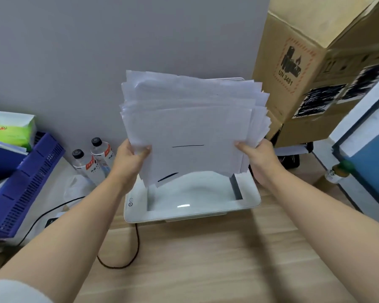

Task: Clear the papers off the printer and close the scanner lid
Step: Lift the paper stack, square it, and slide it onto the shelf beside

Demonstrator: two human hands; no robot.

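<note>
You've got the papers [188, 125] pinched at both lower corners — left hand [130, 159] closed on the stack around 9 o'clock, right hand [257, 159] closed on it around 3 — and they're held up over the printer [249, 193], with the glass [188, 193] showing below. The stack is pretty fanned out, so I'd keep your thumbs pressed down and tilt it toward you so no loose sheets slip off the far edge. There's bare floor toward 6 o'clock — probably the safest drop spot. The lid [234, 79] peeks out at 12 and looks still up, so that's next.
</note>
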